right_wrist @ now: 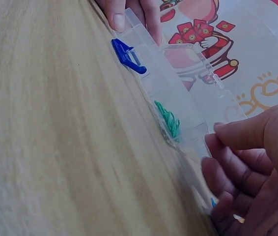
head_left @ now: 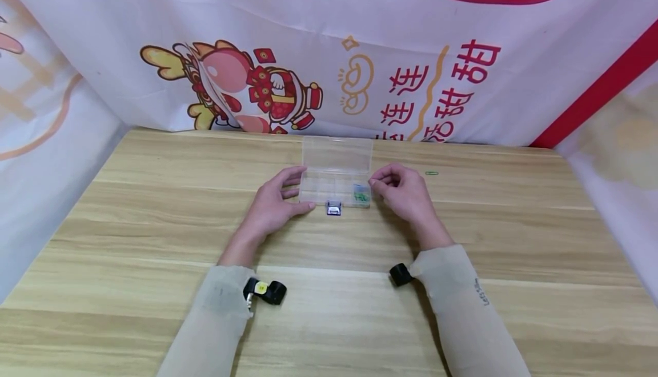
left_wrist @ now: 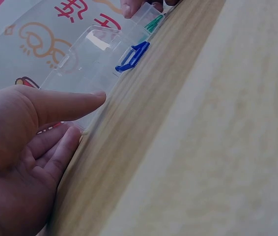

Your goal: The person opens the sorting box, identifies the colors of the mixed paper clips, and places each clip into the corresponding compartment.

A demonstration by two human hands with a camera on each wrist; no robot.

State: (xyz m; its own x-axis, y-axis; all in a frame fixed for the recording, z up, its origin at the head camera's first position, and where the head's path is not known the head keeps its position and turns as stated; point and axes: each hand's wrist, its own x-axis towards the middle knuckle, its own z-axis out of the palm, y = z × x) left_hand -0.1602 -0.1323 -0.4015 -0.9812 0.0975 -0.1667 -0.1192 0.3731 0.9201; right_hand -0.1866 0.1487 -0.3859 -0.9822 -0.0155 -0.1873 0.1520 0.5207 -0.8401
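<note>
1. The clear box [head_left: 325, 190] sits on the table [head_left: 329, 320], close to the middle of its far edge. Its lid [head_left: 336, 154] is up, and its blue latch [head_left: 333, 210] sticks out at the front.
2. The left hand [head_left: 269, 204] grips the box's left end, with its thumb at the front corner and its other fingers round the side.
3. The right hand [head_left: 406, 191] is at the right end. Its thumb and first finger seem to pinch the box's side.
4. Green clips [head_left: 361, 196] lie in the front right part of the box. A loose clip [head_left: 432, 173] lies on the table, near its far edge.
5. Keep the box flat, so nothing slides out.
6. Hold softly and evenly; thin plastic could bend.
</note>
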